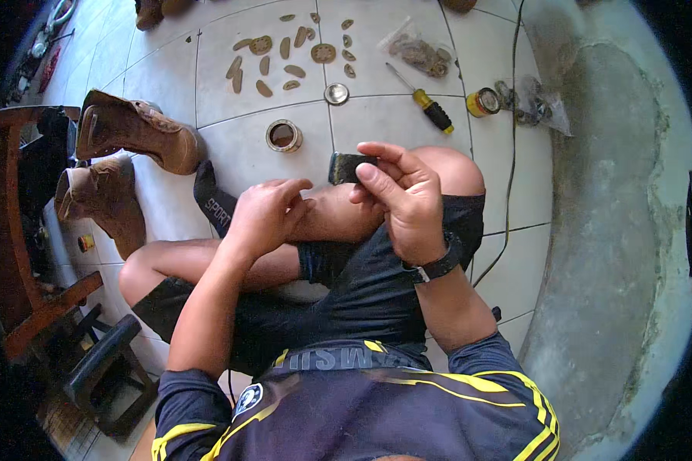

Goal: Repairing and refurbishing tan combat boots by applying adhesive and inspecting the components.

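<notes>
Above my crossed legs, my right hand point(404, 184) pinches a small dark flat piece point(350, 167) with a straight edge between thumb and fingers. My left hand point(265, 215) hovers to its left, apart from the piece, with its fingers curled together; whether anything sits in them is hidden. Just beyond the hands stands an open tin point(284, 136) with brown liquid inside. Its round metal lid point(336, 94) lies farther off on the tiles. Several flat oval brown pieces point(285, 48) and two round pieces with holes point(324, 53) are spread out past the lid.
A yellow-and-black screwdriver point(434, 111) lies near a yellow tin point(483, 102) and clear bags of small parts point(419, 54). Brown boots point(142, 131) stand left, beside a wooden chair point(23, 230) and a dark stool point(108, 353). A black cable point(509, 192) crosses the floor at right.
</notes>
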